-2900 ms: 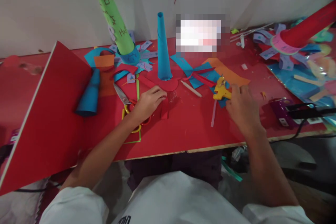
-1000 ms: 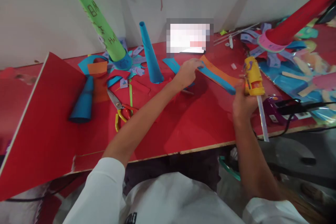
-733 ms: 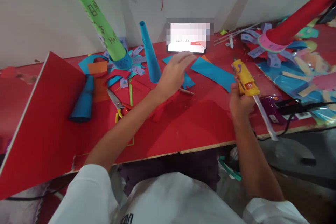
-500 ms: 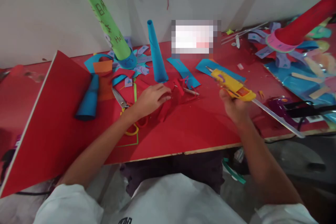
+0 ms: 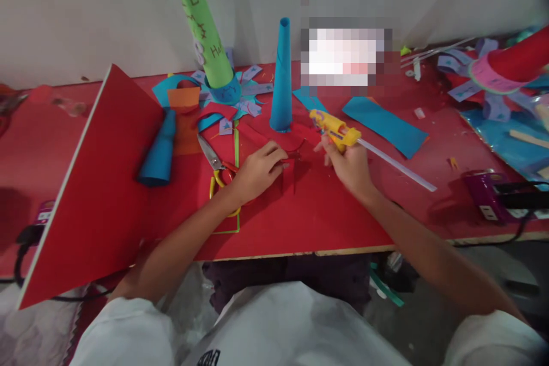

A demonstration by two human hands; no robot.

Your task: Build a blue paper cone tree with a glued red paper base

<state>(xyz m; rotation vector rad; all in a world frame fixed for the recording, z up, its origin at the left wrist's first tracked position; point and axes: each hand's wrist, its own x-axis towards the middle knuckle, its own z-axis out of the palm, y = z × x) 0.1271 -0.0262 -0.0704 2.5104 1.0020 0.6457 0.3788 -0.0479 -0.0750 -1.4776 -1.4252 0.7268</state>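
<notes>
My right hand [image 5: 351,168] is wrapped round a yellow glue gun [image 5: 337,127], its nozzle pointing up and left. A long whitish glue stick [image 5: 397,164] sticks out of the gun's back end. To the left, my left hand [image 5: 262,170] has its fingers curled together on a red paper strip [image 5: 289,174] just above the red table. Its fingertips are partly hidden against the red. Behind the hands stands a blue paper cone [image 5: 282,83], upright. Scissors [image 5: 210,152] with yellow and red handles lie beside my left wrist, partly under the forearm.
A red board [image 5: 88,194] leans at the left, with a second blue cone [image 5: 158,154] before it. A green tube [image 5: 206,34] rises from a blue paper base. Blue paper [image 5: 386,126] lies at the right, near a purple power strip [image 5: 484,194] and its cables.
My right hand has brought the glue gun leftward, close to my left hand. The left hand now holds the red strip lower and nearer. The whole view has shifted a little.
</notes>
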